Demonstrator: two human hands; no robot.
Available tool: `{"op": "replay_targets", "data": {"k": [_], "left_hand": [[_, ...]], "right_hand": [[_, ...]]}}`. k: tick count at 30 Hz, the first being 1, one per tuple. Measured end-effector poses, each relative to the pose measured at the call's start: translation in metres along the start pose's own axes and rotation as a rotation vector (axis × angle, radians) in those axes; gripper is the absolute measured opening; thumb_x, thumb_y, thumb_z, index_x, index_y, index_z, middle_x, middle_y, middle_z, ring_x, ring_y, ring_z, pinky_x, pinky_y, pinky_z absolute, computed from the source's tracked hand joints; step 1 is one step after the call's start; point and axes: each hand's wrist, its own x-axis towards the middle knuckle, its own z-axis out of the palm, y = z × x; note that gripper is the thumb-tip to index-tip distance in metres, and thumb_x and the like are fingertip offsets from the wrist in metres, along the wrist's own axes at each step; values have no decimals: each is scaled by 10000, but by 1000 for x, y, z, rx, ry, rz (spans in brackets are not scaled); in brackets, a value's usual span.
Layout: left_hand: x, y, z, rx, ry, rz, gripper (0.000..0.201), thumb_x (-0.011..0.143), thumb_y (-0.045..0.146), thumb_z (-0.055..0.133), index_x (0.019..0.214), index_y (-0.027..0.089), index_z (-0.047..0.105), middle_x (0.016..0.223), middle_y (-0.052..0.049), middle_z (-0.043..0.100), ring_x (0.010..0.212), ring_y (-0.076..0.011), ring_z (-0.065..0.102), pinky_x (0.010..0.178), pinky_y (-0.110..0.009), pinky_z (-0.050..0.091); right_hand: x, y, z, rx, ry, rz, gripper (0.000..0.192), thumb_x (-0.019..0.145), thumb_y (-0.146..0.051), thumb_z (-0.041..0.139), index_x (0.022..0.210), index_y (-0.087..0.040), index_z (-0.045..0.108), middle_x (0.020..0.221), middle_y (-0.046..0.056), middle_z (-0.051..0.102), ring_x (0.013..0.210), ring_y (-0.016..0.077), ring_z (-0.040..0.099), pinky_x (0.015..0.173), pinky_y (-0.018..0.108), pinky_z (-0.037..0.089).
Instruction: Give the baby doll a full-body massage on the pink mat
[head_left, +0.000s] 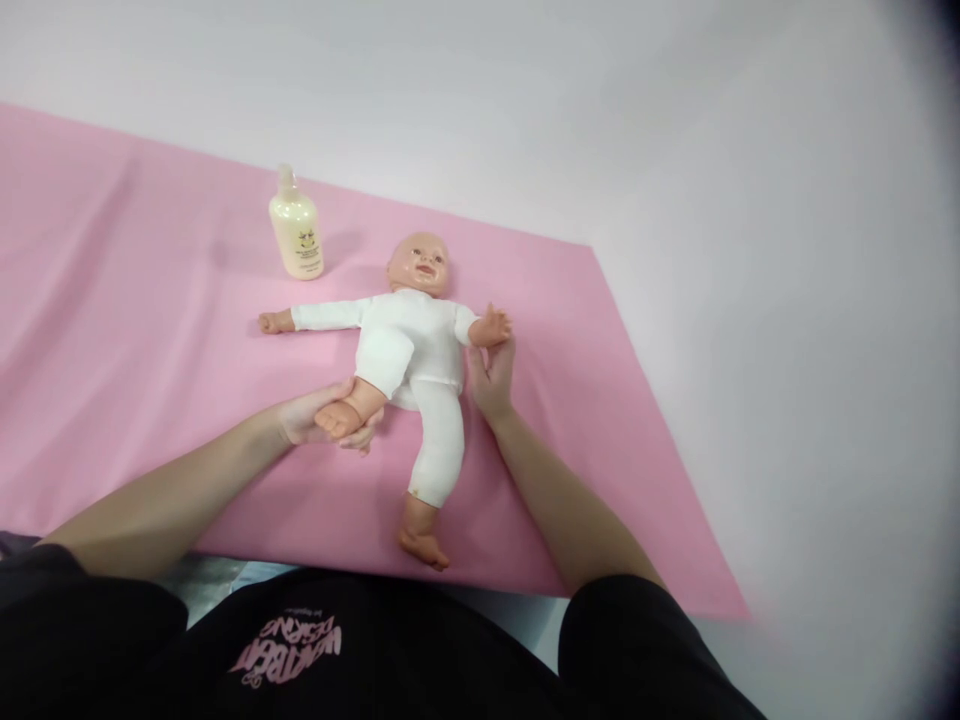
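Observation:
A baby doll (409, 345) in a white suit lies on its back on a pink sheet (135, 330), head away from me. My left hand (311, 415) is wrapped around the doll's bent bare leg and foot (341, 415). The doll's other leg stretches toward me, foot (424, 545) near the sheet's front edge. My right hand (491, 380) rests with fingers up beside the doll's body, touching its small hand (491, 325). The doll's other arm is stretched out to the left.
A cream pump bottle (296, 228) stands upright on the sheet, left of the doll's head. The pink sheet lies on a white surface (750, 250) that extends to the right and behind. My black shirt fills the bottom of the view.

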Motion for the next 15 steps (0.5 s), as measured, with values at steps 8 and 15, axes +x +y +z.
{"op": "replay_targets", "data": {"k": [8,15], "left_hand": [[10,-3,-4,-104,75,22,718,867,916,448,845,204,536,531,40,450,512,-149,385,724,-360,570],[1,-2,-9,-60,-21,-45,692,887,847,545,1011,172,631,674,4,606,631,-169,547,767,-337,569]], "right_hand": [[2,-11,-4,-161,-307,-272,362,1032,-363,514,1359,-295,650,1370,102,707,1386,292,620,1217,599,494],[0,-13,-2,-163,-174,-219,356,1000,-365,581,1334,-278,667,1314,114,724,1301,300,661,1176,589,518]]}}
